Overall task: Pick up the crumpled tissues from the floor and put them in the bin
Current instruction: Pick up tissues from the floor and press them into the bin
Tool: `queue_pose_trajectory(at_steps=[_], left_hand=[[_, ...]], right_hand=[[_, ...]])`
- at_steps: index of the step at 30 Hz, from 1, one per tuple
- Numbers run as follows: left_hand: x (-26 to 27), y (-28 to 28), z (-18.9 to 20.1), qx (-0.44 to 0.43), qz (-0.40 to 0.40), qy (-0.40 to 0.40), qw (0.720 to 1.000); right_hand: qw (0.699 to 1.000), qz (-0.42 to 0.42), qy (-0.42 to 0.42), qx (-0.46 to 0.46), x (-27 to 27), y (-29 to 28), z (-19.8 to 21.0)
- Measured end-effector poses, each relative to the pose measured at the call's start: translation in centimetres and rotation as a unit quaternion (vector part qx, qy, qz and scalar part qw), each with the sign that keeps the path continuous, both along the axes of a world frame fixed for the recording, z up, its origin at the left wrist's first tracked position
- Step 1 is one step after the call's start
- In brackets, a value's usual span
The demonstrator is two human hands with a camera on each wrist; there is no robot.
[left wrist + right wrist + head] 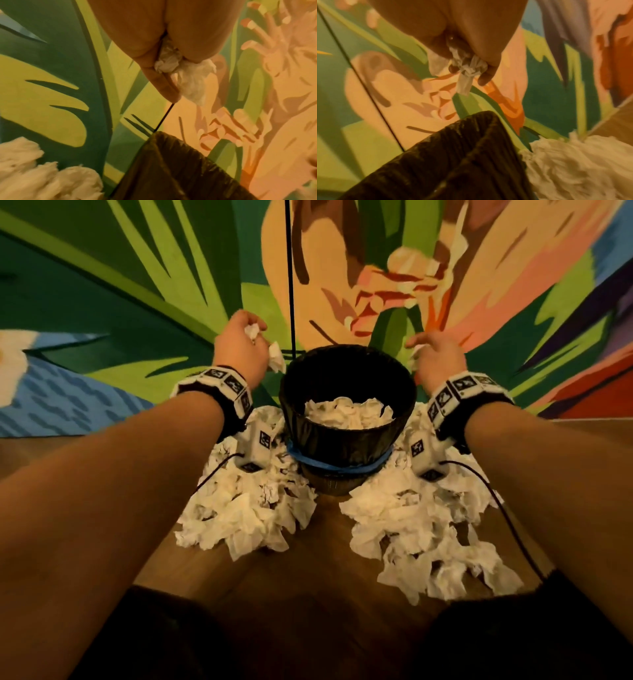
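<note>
The left hand (239,344) is raised beside the left rim of the bin (347,440), its grip curled tight around a wad of crumpled tissue (276,357); one lump shows between the knuckles and another hangs down from the fingers toward the rim. In the left wrist view the same wad (187,78) bulges out between thumb and fingers above the bin's edge (171,155).

The right hand (436,357) is raised at the right rim, and its grip is closed on a second crumpled tissue (416,356). In the right wrist view that tissue (467,70) is pinched between the fingertips, with a strip trailing down above the bin's dark liner (453,155).

The bin stands on the wooden floor (325,559) against a painted mural wall (137,285). It has a black bag liner held by a blue band (339,465), and white tissues (347,412) already lie inside. On the floor, a heap of tissues (246,518) lies left of the bin, and a larger heap (438,535) lies right of it, both touching its base. A thin black cord (290,275) runs down the wall behind the bin.
</note>
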State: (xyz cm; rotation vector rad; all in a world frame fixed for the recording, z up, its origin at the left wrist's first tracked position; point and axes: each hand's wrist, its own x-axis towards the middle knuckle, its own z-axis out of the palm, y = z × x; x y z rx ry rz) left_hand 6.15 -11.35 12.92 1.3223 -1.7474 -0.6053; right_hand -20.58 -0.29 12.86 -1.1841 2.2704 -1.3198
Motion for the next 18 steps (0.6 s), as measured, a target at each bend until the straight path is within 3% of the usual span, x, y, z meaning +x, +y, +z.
queue_pose_trajectory(at_steps=[5,10,13,18], left_hand=[[-2.9,1.2,-1.1,0.0,0.003,0.084,0.996],[-5.1,2.2,-2.5,0.098,-0.115,0.102,0.983],[-6.1,2.4,-2.7,0.139,-0.146,0.067,0.977],[-7.0,2.0,-3.0,0.12,-0.197,-0.084,0.969]], right_hand=[[0.994,0.109,0.019,0.019,3.5,-1.4,-1.1],[0.992,0.124,0.016,0.011,5.5,-1.8,-3.7],[0.994,0.104,0.03,-0.006,5.4,-2.2,-4.5],[0.993,0.107,0.057,0.005,5.0,-2.4,-4.4]])
